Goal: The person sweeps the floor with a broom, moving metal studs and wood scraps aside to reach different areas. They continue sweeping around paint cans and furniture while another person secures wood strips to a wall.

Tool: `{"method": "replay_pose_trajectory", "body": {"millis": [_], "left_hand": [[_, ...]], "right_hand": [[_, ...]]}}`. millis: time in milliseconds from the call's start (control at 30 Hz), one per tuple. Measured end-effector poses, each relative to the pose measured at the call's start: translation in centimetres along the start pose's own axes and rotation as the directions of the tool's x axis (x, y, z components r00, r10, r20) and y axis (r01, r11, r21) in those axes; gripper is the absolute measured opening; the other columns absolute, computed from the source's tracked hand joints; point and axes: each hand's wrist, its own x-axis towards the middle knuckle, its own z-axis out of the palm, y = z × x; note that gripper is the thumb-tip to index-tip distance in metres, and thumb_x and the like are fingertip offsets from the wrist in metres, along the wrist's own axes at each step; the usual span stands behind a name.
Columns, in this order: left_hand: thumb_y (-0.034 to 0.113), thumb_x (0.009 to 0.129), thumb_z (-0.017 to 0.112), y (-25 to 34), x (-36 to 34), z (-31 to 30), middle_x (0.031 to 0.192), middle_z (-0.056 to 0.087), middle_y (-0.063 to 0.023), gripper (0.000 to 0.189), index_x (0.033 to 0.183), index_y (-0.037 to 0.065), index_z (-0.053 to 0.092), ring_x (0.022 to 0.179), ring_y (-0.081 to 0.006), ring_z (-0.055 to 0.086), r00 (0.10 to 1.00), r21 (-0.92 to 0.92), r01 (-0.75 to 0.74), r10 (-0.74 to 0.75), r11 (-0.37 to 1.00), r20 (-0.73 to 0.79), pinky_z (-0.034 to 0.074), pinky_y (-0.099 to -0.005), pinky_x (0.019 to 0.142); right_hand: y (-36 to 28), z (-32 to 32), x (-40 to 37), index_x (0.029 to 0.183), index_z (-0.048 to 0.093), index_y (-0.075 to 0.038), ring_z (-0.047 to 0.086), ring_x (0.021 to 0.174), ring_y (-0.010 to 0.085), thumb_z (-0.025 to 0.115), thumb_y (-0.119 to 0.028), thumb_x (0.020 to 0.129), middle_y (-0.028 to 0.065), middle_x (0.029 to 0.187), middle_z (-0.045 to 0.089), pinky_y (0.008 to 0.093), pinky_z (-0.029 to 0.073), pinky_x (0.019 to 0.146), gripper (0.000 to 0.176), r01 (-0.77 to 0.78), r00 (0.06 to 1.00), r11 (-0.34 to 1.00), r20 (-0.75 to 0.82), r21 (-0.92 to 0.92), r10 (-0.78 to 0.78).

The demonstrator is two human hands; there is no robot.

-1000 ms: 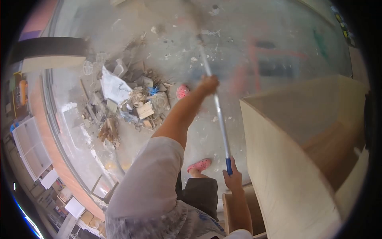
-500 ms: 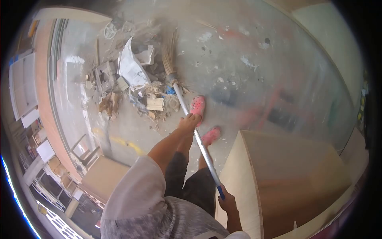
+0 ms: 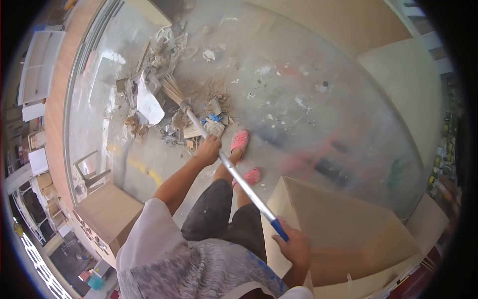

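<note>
A long-handled broom point(image 3: 229, 167) slants across the view, its silver handle running from upper left to lower right. My left hand point(image 3: 208, 149) is closed around the middle of the handle. Lower down, my right hand point(image 3: 295, 246) grips the blue end of the handle. The straw bristles point(image 3: 172, 89) rest among a debris heap on the floor. Beside them lie a bent white sheet point(image 3: 148, 102), a blue scrap point(image 3: 214, 118), wood pieces point(image 3: 191, 131) and loose dust.
A large plywood box point(image 3: 343, 224) stands close on my right. To the left are a brown cabinet point(image 3: 107, 214) and a chair-like frame point(image 3: 89, 172). A panel point(image 3: 149, 11) stands beyond the heap. My feet in pink clogs point(image 3: 240, 142) are near the debris.
The bristles have swung left into the heap, and both hands have shifted with the handle. The white sheet is pushed into a different pose. The view has turned and shifted somewhat.
</note>
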Motion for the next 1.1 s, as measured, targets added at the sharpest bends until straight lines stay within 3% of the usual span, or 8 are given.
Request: {"method": "replay_pose_trajectory", "body": {"millis": [133, 333, 433, 500, 600, 800, 900, 1100], "left_hand": [[0.007, 0.063, 0.060, 9.6, 2.6, -8.5, 0.088, 0.051, -0.0087, 0.016, 0.078, 0.008, 0.054, 0.093, -0.0280, 0.049, 0.964, -0.117, -0.152, 0.121, 0.981, -0.236, 0.044, -0.0414, 0.070], [0.009, 0.065, 0.055, 14.4, 19.1, -14.1, 0.085, 0.051, -0.0082, 0.010, 0.075, 0.007, 0.054, 0.091, -0.0268, 0.049, 0.863, -0.060, -0.375, 0.325, 0.925, -0.387, 0.042, -0.0382, 0.072], [0.011, 0.067, 0.056, 10.2, 31.6, -12.5, 0.087, 0.053, -0.0075, 0.010, 0.076, 0.008, 0.056, 0.091, -0.0252, 0.050, 0.838, -0.008, -0.400, 0.363, 0.916, -0.407, 0.044, -0.0409, 0.074], [0.011, 0.069, 0.056, 5.4, 40.3, -12.1, 0.091, 0.055, -0.0083, 0.012, 0.080, 0.009, 0.058, 0.091, -0.0257, 0.052, 0.948, 0.073, -0.290, 0.297, 0.954, -0.112, 0.044, -0.0418, 0.080], [0.006, 0.069, 0.057, -5.7, 46.1, -4.3, 0.099, 0.055, -0.0132, 0.019, 0.087, 0.007, 0.060, 0.095, -0.0311, 0.050, 0.995, -0.223, 0.017, -0.038, 0.975, -0.093, 0.043, -0.0398, 0.086], [0.008, 0.065, 0.058, -4.3, 28.1, -8.0, 0.089, 0.051, -0.0128, 0.015, 0.079, 0.006, 0.055, 0.092, -0.0308, 0.049, 0.960, -0.224, 0.033, -0.093, 0.974, -0.264, 0.047, -0.0403, 0.067], [0.004, 0.062, 0.057, 1.8, 26.2, -15.3, 0.088, 0.050, -0.0112, 0.016, 0.078, 0.006, 0.054, 0.091, -0.0309, 0.048, 0.987, -0.361, -0.037, -0.022, 0.932, -0.159, 0.046, -0.0392, 0.063], [0.007, 0.063, 0.058, 3.4, 39.6, -26.2, 0.083, 0.051, -0.0115, 0.013, 0.076, 0.006, 0.056, 0.092, -0.0298, 0.048, 0.867, -0.300, -0.211, 0.036, 0.930, -0.497, 0.047, -0.0378, 0.067]], "right_hand": [[1.3, -4.9, -8.8, 0.117, 0.055, -0.013, 0.060, 0.079, 0.0327, 0.069, -0.014, 0.067, 0.0168, 0.094, 0.062, 0.0360, 0.047, 0.071, 0.052, 0.070, 0.919, 0.997, -0.386, -0.036, -0.079], [-1.5, -12.2, -4.3, 0.121, 0.049, -0.003, 0.058, 0.096, 0.0221, 0.065, -0.008, 0.073, 0.0224, 0.105, 0.059, 0.0284, 0.042, 0.082, 0.051, -0.082, 0.880, 0.979, -0.446, 0.189, 0.160], [-2.2, -14.4, 8.4, 0.127, 0.044, -0.009, 0.056, 0.080, 0.0137, 0.061, -0.010, 0.079, 0.0194, 0.095, 0.062, 0.0270, 0.044, 0.071, 0.052, 0.076, 0.845, 0.983, -0.535, 0.170, 0.027], [-2.3, -15.6, 18.9, 0.129, 0.041, -0.008, 0.056, 0.083, 0.0142, 0.058, -0.012, 0.081, 0.0212, 0.099, 0.060, 0.0268, 0.044, 0.075, 0.051, 0.195, 0.834, 0.974, -0.542, 0.112, -0.105], [-7.6, -20.8, 28.3, 0.128, 0.042, -0.009, 0.058, 0.087, 0.0163, 0.059, -0.013, 0.081, 0.0215, 0.101, 0.060, 0.0269, 0.044, 0.077, 0.051, 0.111, 0.939, 0.985, -0.337, 0.128, -0.062], [-8.8, -27.0, 21.1, 0.121, 0.049, -0.004, 0.061, 0.068, 0.0229, 0.067, -0.021, 0.075, 0.0181, 0.079, 0.062, 0.0293, 0.047, 0.068, 0.053, -0.005, 0.996, 0.996, 0.087, -0.090, 0.012], [-8.3, -31.0, 13.5, 0.118, 0.052, -0.004, 0.061, 0.069, 0.0214, 0.069, -0.015, 0.072, 0.0183, 0.079, 0.062, 0.0290, 0.047, 0.066, 0.051, 0.046, 0.999, 0.997, 0.025, -0.068, -0.044], [-15.1, -38.8, 13.4, 0.115, 0.055, -0.006, 0.058, 0.061, 0.0295, 0.068, -0.012, 0.071, 0.0196, 0.074, 0.058, 0.0337, 0.045, 0.056, 0.046, 0.106, 0.918, 0.956, -0.343, -0.274, -0.200]]}}
